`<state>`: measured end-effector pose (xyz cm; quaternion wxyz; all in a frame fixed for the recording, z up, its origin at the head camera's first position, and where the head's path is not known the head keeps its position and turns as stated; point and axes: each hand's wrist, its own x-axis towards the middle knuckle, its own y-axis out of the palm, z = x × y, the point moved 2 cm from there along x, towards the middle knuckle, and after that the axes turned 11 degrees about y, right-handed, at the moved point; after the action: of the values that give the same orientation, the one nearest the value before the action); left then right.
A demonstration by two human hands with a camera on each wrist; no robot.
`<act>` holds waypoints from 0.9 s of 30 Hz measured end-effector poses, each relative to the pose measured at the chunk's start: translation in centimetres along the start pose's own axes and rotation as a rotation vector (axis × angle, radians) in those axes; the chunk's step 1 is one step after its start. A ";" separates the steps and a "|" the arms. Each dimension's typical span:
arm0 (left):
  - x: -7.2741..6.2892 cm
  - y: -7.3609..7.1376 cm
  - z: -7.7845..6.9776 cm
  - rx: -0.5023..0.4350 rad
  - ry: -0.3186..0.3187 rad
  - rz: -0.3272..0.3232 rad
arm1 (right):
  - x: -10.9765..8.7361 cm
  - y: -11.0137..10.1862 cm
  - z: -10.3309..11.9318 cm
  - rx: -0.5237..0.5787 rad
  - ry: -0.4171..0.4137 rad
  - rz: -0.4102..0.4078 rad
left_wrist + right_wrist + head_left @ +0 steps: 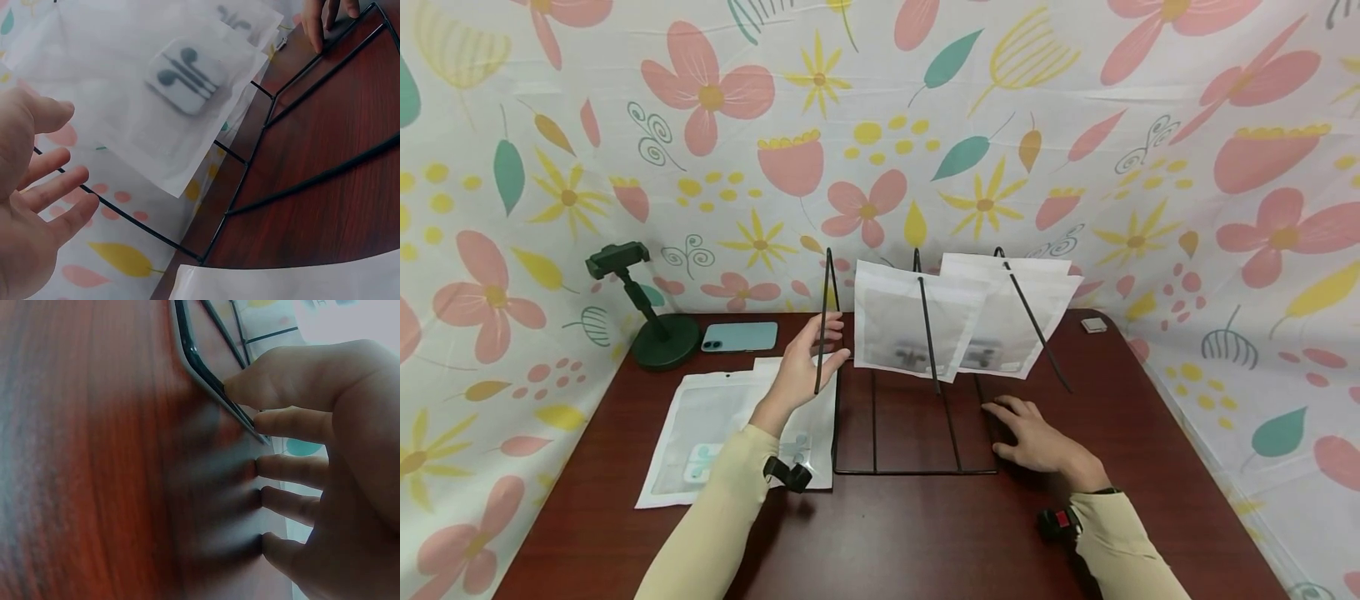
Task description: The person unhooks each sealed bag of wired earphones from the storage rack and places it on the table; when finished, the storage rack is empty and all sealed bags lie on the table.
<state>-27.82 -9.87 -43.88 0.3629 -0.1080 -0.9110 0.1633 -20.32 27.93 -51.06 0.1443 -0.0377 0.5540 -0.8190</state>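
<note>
The black wire rack (917,473) stands on the worktop (895,542), white pouches (887,317) hanging from its upper wires. At the rack's left prong, the left hand (801,367) is open, thumb well apart from loosely spread fingers, gripping nothing; whether it touches the wire I cannot tell. The right hand (1037,437) is beside the rack's right base rail, fingers relaxed and spread; only the right wrist view shows its thumb against that rail and fingertips on the worktop. The left wrist view makes out earphones (184,78) inside one hanging pouch, merely dim shapes from the head. Flat pouches (677,450) lie left of the rack.
</note>
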 end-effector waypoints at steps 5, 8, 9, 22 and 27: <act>0.6 0.2 0.5 0.001 0.011 0.027 | -0.1 0.0 0.0 0.000 0.003 -0.001; 0.9 0.4 1.0 -0.028 -0.012 0.039 | -0.1 0.0 0.0 0.001 -0.001 -0.003; 1.0 0.4 1.2 -0.032 -0.022 0.049 | -0.1 0.0 0.0 0.003 -0.003 -0.004; 1.6 1.4 2.6 -0.034 -0.111 0.118 | 0.1 0.2 -0.1 0.002 -0.003 -0.007; 1.6 1.8 3.1 -0.033 -0.123 0.116 | 0.1 0.2 -0.1 -0.003 0.001 -0.006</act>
<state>-30.95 -8.36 -45.66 0.2943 -0.1560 -0.9264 0.1755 -20.41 27.93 -51.29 0.1418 -0.0392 0.5553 -0.8186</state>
